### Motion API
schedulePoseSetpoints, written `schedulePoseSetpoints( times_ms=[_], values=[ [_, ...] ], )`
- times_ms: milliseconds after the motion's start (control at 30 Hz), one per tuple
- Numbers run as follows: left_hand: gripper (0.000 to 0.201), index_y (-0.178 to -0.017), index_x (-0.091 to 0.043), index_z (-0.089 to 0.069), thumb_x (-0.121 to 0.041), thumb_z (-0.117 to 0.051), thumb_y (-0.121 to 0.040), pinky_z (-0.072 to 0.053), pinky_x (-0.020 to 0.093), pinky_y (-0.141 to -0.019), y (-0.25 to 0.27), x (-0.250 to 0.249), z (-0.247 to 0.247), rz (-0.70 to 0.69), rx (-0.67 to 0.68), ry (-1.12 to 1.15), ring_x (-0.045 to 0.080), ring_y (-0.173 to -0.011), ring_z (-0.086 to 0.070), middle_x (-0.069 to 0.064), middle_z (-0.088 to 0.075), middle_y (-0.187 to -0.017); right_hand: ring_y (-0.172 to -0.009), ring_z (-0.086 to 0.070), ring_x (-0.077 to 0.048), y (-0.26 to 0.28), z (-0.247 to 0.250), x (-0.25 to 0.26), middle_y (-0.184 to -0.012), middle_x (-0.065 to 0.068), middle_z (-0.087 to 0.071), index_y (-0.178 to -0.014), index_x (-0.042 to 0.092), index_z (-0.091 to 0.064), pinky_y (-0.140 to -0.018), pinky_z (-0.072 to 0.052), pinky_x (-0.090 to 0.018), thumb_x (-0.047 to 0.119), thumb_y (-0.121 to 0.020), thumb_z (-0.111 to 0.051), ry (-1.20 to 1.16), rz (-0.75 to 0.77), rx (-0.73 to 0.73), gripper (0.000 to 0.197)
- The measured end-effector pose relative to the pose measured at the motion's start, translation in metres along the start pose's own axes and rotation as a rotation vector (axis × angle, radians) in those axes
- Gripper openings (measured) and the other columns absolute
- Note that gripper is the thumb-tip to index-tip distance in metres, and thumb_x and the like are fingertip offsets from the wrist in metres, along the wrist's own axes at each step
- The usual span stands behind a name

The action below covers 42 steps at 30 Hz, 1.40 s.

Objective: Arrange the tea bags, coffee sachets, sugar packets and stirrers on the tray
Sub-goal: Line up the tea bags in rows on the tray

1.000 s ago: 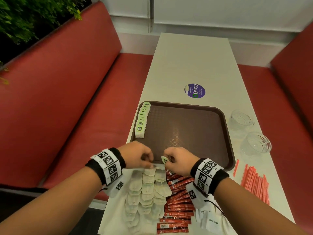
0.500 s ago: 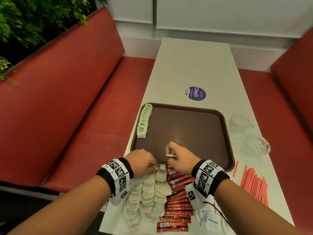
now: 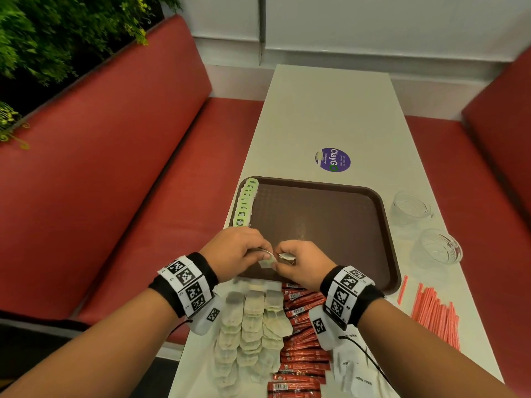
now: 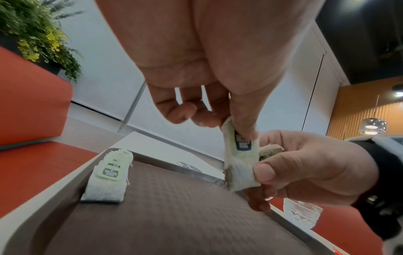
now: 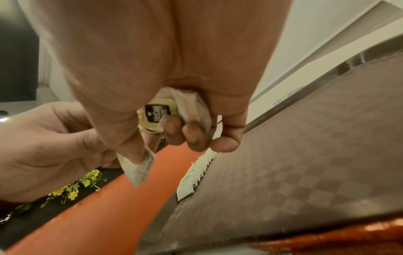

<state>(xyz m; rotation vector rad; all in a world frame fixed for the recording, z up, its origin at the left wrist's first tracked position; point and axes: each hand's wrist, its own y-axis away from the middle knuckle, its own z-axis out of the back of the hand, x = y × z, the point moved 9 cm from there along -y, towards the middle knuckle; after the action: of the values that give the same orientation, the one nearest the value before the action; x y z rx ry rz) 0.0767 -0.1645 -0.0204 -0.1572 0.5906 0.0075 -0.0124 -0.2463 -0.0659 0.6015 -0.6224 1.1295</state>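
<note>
So far one row of tea bags (image 3: 244,203) is laid on the tray (image 3: 385,225); another tea bag (image 4: 238,155) is pinched by left hand (image 3: 234,251) and right hand (image 3: 298,261); coffee sachets (image 3: 298,334), sugar packets (image 3: 356,374), stirrers (image 3: 434,314) remain unplaced.

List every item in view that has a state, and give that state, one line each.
tray: flat on table, mostly bare
row of tea bags: overlapped along tray's left edge
left hand: pinches a tea bag
right hand: pinches same bag, grips another
coffee sachets: off tray
stirrers: off tray
glass cups: upright, empty
</note>
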Motion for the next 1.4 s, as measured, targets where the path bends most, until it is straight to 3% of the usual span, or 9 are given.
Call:
schedulePoseSetpoints(
  times_ms=[167, 300, 500, 667, 833, 967, 1167, 1233, 1400],
  values=[
    [0.011, -0.097, -0.031, -0.071, -0.034, -0.061, -0.094, -0.051, 0.036, -0.08, -0.003, 0.014, 0.008, 0.061, -0.063, -0.033, 0.006, -0.087, -0.059, -0.015, -0.067, -0.089, -0.073, -0.056, -0.003, -0.004, 0.002, -0.003, -0.082, 0.012, -0.061, -0.092, 0.033, -0.057, -0.066, -0.041, -0.023, 0.027, -0.09, -0.067, -0.018, -0.041, -0.017, 0.012],
    [0.011, -0.1, -0.029, -0.072, -0.025, -0.062, -0.095, -0.047, 0.036, -0.081, -0.005, 0.049, 0.028, 0.266, -0.15, -0.171, 0.009, -0.087, -0.052, -0.014, -0.067, -0.092, -0.06, -0.051, -0.011, -0.003, 0.006, -0.011, -0.083, 0.002, -0.062, -0.106, 0.025, -0.046, -0.061, -0.042, -0.028, 0.015, -0.092, -0.058, -0.064, -0.131, -0.012, 0.021],
    [0.017, -0.108, -0.031, -0.071, -0.035, -0.059, -0.098, -0.05, 0.031, -0.082, -0.006, 0.108, 0.004, 0.565, 0.287, -0.271, 0.015, -0.093, -0.062, -0.006, -0.07, -0.102, -0.058, -0.041, -0.014, 0.002, 0.013, -0.015, -0.068, 0.002, -0.049, -0.088, 0.014, -0.045, -0.057, -0.036, -0.029, 0.008, -0.092, -0.051, -0.089, -0.152, -0.017, 0.009],
    [0.015, -0.106, -0.032, -0.071, -0.035, -0.06, -0.096, -0.051, 0.034, -0.088, -0.023, 0.133, 0.002, 0.636, 0.23, -0.256, 0.018, -0.098, -0.063, -0.005, -0.07, -0.106, -0.06, -0.045, -0.012, 0.003, 0.014, -0.015, -0.071, 0.004, -0.053, -0.084, 0.019, -0.048, -0.059, -0.04, -0.03, 0.015, -0.094, -0.055, -0.09, -0.165, -0.023, 0.013],
    [0.022, -0.111, -0.028, -0.068, -0.034, -0.069, -0.09, -0.049, 0.036, -0.091, -0.032, 0.146, -0.001, 0.669, 0.144, -0.234, 0.02, -0.103, -0.06, -0.003, -0.062, -0.11, -0.076, -0.065, -0.019, 0.002, 0.014, -0.016, -0.084, 0.001, -0.065, -0.09, 0.021, -0.055, -0.073, -0.055, -0.041, 0.019, -0.092, -0.058, -0.088, -0.183, -0.029, 0.005],
    [0.023, -0.092, -0.024, -0.059, -0.043, -0.071, -0.086, -0.047, 0.034, -0.078, -0.029, 0.144, 0.0, 0.716, 0.075, -0.273, 0.018, -0.089, -0.057, -0.005, -0.057, -0.094, -0.083, -0.068, -0.019, 0.002, 0.016, -0.018, -0.09, 0.002, -0.069, -0.088, 0.027, -0.055, -0.079, -0.056, -0.045, 0.024, -0.091, -0.058, -0.104, -0.178, -0.057, 0.006],
    [0.023, -0.094, -0.024, -0.063, -0.044, -0.071, -0.086, -0.05, 0.032, -0.078, -0.028, 0.139, -0.016, 0.723, 0.241, -0.339, 0.02, -0.089, -0.062, -0.001, -0.065, -0.096, -0.076, -0.059, -0.002, -0.001, 0.015, -0.015, -0.085, 0.01, -0.066, -0.092, 0.024, -0.061, -0.069, -0.046, -0.021, 0.024, -0.095, -0.063, -0.088, -0.153, -0.076, 0.004],
    [0.023, -0.093, -0.025, -0.063, -0.047, -0.069, -0.087, -0.051, 0.033, -0.078, -0.03, 0.135, -0.014, 0.712, 0.234, -0.325, 0.02, -0.088, -0.062, -0.002, -0.065, -0.096, -0.078, -0.059, -0.002, -0.002, 0.014, -0.016, -0.087, 0.011, -0.066, -0.094, 0.026, -0.061, -0.07, -0.046, -0.02, 0.024, -0.095, -0.065, -0.081, -0.163, -0.068, 0.004],
    [0.023, -0.084, -0.03, -0.064, -0.052, -0.063, -0.09, -0.045, 0.024, -0.067, -0.038, 0.074, 0.003, 0.435, 0.033, -0.035, 0.002, -0.073, -0.055, -0.012, -0.061, -0.079, -0.082, -0.062, -0.014, -0.004, 0.016, -0.014, -0.089, 0.005, -0.067, -0.094, 0.024, -0.061, -0.078, -0.052, -0.032, 0.026, -0.093, -0.068, -0.099, -0.153, -0.096, 0.008]
  ],
)
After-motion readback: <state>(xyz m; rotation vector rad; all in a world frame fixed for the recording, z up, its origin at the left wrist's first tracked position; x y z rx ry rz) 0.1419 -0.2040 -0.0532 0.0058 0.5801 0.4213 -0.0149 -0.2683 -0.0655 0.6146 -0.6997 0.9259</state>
